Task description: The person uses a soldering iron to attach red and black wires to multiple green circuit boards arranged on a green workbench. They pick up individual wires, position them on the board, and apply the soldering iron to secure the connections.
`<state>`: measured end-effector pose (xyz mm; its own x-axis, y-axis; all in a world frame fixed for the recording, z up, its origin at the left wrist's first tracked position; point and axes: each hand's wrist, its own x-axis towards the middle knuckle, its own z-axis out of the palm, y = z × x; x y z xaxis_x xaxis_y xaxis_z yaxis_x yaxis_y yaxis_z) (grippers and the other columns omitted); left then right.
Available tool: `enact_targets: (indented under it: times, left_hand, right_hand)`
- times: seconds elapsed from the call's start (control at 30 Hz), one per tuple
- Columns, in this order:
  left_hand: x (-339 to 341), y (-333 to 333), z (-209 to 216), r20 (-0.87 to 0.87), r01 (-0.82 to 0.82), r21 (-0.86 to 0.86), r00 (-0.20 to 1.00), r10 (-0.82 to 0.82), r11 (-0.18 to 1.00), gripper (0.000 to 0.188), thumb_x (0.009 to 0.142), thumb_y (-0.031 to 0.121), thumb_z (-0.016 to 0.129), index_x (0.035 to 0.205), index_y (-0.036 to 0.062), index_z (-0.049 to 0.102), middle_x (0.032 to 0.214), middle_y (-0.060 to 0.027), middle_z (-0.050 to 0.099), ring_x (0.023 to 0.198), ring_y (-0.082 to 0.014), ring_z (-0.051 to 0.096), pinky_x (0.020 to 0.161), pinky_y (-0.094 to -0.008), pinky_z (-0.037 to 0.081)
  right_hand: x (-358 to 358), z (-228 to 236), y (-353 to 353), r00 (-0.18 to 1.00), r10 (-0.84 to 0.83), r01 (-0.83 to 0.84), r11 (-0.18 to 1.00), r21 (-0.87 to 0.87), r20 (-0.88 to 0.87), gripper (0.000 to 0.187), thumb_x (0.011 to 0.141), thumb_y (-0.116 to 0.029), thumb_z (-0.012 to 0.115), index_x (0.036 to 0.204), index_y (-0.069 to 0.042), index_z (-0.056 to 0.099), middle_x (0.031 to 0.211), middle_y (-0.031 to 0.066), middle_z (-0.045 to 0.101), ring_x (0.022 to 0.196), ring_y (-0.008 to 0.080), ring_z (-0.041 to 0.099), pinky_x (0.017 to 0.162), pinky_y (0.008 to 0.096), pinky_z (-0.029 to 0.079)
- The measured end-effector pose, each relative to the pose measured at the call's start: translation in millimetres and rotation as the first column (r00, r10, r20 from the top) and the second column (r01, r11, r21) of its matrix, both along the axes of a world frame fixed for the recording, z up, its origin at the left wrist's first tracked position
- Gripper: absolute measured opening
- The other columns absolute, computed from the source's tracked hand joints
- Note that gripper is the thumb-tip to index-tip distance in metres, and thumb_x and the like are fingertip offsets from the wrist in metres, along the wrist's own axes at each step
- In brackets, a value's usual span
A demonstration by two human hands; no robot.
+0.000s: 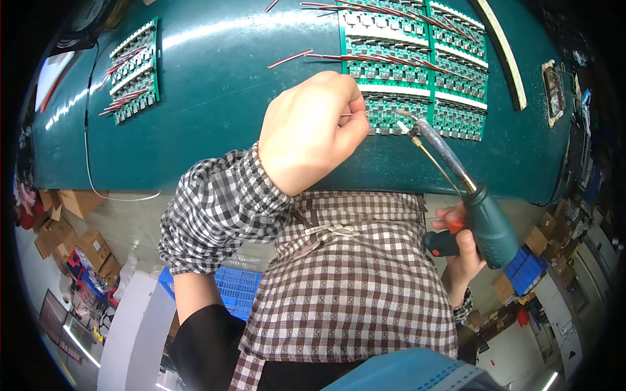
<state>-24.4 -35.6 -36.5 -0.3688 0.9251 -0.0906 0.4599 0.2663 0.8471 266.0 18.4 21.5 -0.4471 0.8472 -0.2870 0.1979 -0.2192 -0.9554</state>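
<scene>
A panel of green circuit boards [460, 120] lies on the teal bench in front of me, its rows divided by white strips. My left hand [310, 127] is at its near left corner, thumb and fingers pinched on a thin wire [347, 115]; most of the wire is hidden. My right hand [464, 255] grips a green soldering gun [492, 228] with a red trigger. Its hot tip [405, 113] and thin feed tube [433, 159] reach over the nearest board row, just right of my left fingers. Whether the tip touches the board, I cannot tell.
Red and white wires [385, 60] lie across the panel's upper rows, with a loose wire pair [290, 58] to the left. A smaller wired board panel [135, 72] sits farther left. A pale bar [502, 52] and a tip-cleaning tray [554, 94] are at right.
</scene>
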Motion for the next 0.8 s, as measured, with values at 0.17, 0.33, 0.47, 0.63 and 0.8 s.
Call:
enact_targets:
  times: [0.17, 0.33, 0.47, 0.63, 0.8]
  left_hand:
    - [-1.7, 2.0, -2.1, 0.006, 0.013, -0.004, 1.0, -0.013, 1.0, 0.009, 0.083, 0.01, 0.068, 0.085, 0.0029, 0.064, 0.08, -0.0079, 0.061, 0.07, -0.0192, 0.061, 0.064, -0.0323, 0.049]
    - [-0.3, 1.7, 0.6, -0.002, -0.002, -0.015, 1.0, 0.002, 1.0, 0.008, 0.083, 0.01, 0.068, 0.085, 0.0027, 0.064, 0.08, -0.008, 0.061, 0.07, -0.0191, 0.06, 0.064, -0.0322, 0.049]
    - [0.1, 2.3, 0.4, 0.012, -0.004, -0.017, 1.0, 0.004, 1.0, 0.008, 0.083, 0.009, 0.068, 0.085, 0.0027, 0.065, 0.079, -0.0078, 0.061, 0.069, -0.0188, 0.059, 0.064, -0.0319, 0.049]
    - [-0.1, 2.1, -0.3, 0.022, -0.011, -0.005, 1.0, 0.011, 1.0, 0.007, 0.082, 0.008, 0.068, 0.085, 0.0028, 0.064, 0.078, -0.0079, 0.06, 0.068, -0.0187, 0.058, 0.063, -0.0316, 0.048]
    - [0.9, 2.1, 0.3, 0.025, -0.028, -0.007, 0.999, 0.029, 1.0, 0.007, 0.082, 0.008, 0.068, 0.085, 0.0028, 0.064, 0.077, -0.0078, 0.06, 0.067, -0.0186, 0.058, 0.062, -0.0318, 0.047]
  right_hand:
    - [0.9, 0.9, -1.8, 0.995, 0.089, -0.089, 0.996, 0.012, 0.034, 0.043, 0.091, -0.02, 0.077, 0.119, 0.008, 0.062, 0.102, 0.0188, 0.069, 0.098, 0.0301, 0.07, 0.086, 0.0433, 0.061]
    - [-1.6, 0.2, -5.8, 0.992, 0.065, -0.069, 0.997, 0.03, 0.106, 0.042, 0.089, -0.024, 0.079, 0.114, 0.007, 0.064, 0.1, 0.0173, 0.068, 0.093, 0.0277, 0.07, 0.083, 0.0418, 0.06]
    - [-0.1, -2.9, -7.0, 0.981, 0.054, -0.068, 0.995, 0.072, 0.185, 0.047, 0.085, -0.024, 0.083, 0.115, 0.006, 0.064, 0.095, 0.0142, 0.07, 0.088, 0.0264, 0.072, 0.081, 0.0402, 0.06]
    - [0.3, -3.4, -2.0, 0.958, 0.135, -0.18, 0.97, 0.163, 0.252, 0.049, 0.082, -0.023, 0.088, 0.116, 0.006, 0.066, 0.091, 0.0123, 0.073, 0.085, 0.0228, 0.073, 0.079, 0.0374, 0.06]
    - [-2.1, -4.8, -3.6, 0.966, 0.104, -0.154, 0.967, 0.203, 0.239, 0.043, 0.081, -0.022, 0.088, 0.11, 0.004, 0.07, 0.091, 0.0116, 0.074, 0.083, 0.0216, 0.073, 0.077, 0.0348, 0.059]
